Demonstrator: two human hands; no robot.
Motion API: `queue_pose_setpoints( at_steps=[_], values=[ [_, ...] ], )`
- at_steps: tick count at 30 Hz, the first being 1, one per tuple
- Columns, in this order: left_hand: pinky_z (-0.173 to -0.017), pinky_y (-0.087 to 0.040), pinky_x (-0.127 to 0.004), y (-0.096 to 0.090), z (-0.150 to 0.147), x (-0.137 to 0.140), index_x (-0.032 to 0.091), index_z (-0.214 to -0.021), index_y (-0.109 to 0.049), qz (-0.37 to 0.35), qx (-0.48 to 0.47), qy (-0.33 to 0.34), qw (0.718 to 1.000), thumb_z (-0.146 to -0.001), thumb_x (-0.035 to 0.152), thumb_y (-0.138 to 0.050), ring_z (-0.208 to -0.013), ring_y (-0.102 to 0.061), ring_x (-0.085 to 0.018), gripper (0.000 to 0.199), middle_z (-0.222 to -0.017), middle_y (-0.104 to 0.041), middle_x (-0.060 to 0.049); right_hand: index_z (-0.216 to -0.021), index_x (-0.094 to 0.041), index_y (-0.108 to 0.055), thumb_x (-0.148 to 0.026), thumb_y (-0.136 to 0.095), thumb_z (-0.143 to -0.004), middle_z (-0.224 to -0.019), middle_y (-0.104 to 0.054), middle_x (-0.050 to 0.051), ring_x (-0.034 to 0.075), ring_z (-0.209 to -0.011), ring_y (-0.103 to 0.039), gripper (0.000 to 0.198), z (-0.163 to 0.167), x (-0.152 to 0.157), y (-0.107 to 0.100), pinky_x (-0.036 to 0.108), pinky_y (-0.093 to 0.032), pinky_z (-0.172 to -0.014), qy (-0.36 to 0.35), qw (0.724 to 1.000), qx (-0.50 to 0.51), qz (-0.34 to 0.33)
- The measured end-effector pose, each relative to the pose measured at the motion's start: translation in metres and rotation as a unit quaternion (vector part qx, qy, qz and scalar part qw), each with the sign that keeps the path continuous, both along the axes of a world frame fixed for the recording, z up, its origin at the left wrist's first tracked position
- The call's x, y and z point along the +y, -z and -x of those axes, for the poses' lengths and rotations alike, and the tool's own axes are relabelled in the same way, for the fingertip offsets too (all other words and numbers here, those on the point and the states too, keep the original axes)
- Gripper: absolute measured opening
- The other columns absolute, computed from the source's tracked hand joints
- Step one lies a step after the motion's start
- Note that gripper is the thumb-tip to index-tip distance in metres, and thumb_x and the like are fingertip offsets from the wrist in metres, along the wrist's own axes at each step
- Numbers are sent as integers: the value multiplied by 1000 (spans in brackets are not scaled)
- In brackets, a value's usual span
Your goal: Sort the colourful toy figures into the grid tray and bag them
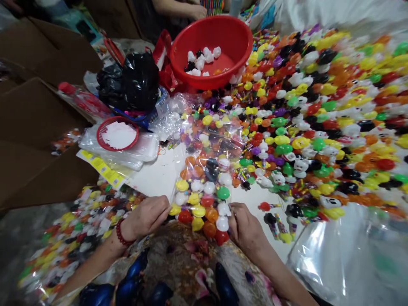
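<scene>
A clear plastic bag (208, 168) filled with small colourful plastic toys lies flat in front of me. Its near edge is close to my body. My left hand (154, 216) is closed on the bag's near left corner, with a red bead bracelet on the wrist. At the near right corner, my right hand (244, 224) grips the bag with curled fingers. The toys inside are rounded pieces in white, yellow, orange, red, green and black. A few loose toys with patterned tubes (280, 225) lie on the white surface right of my right hand.
A wide pile of toys (299, 127) spreads to the right. Behind the bag stands a red basin (212, 29). Clear bags (347, 255) lie at front right. Left are a small red basket (117, 134), a black plastic bag (140, 80) and cardboard boxes (35, 140). Another person's hand (197, 12) shows behind.
</scene>
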State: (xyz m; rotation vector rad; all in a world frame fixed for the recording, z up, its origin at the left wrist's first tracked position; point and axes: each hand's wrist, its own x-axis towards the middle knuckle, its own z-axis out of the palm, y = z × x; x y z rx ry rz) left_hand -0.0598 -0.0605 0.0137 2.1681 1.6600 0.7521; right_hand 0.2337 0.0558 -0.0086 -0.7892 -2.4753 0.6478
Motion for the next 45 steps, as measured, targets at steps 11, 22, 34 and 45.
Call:
queue_pose_setpoints(
  at_steps=[11, 22, 34, 45],
  values=[
    [-52, -34, -25, -13, -13, -15, 23, -73, -45, 73, -46, 7, 996, -94, 15, -41, -54, -44, -11, 23, -62, -50, 2, -92, -24, -51, -17, -36, -99, -76, -61, 3, 15, -60, -60, 17, -20, -7, -13, 25, -50, -53, -66, 996, -54, 12],
    [-64, -45, -23, 21, -21, -19, 21, -84, -56, 74, -143, -127, 979, -98, 37, -46, -67, -55, -12, 24, -73, -60, -2, -93, -26, -49, -18, -41, -97, -74, -63, 0, 14, -56, -64, 12, -24, -10, -15, 22, -49, -49, -78, 995, -12, 64],
    [-72, -48, -25, 71, -24, -11, 15, -94, -64, 91, -204, -73, 972, -97, 46, -49, -80, -58, -15, 34, -83, -62, -6, -86, -24, -54, -26, -41, -98, -70, -66, 0, 14, -55, -66, 18, -24, -14, -16, 22, -52, -51, -31, 992, -38, 117],
    [-60, -46, -18, 70, -32, -9, 19, -104, -54, -108, -146, -90, 979, -100, 32, -45, -68, -59, -10, 16, -79, -63, -2, -95, -22, -55, -18, -41, -100, -82, -69, 3, 13, -69, -70, 16, -23, -19, -23, 20, -56, -61, -79, 997, -24, -9]
  ],
)
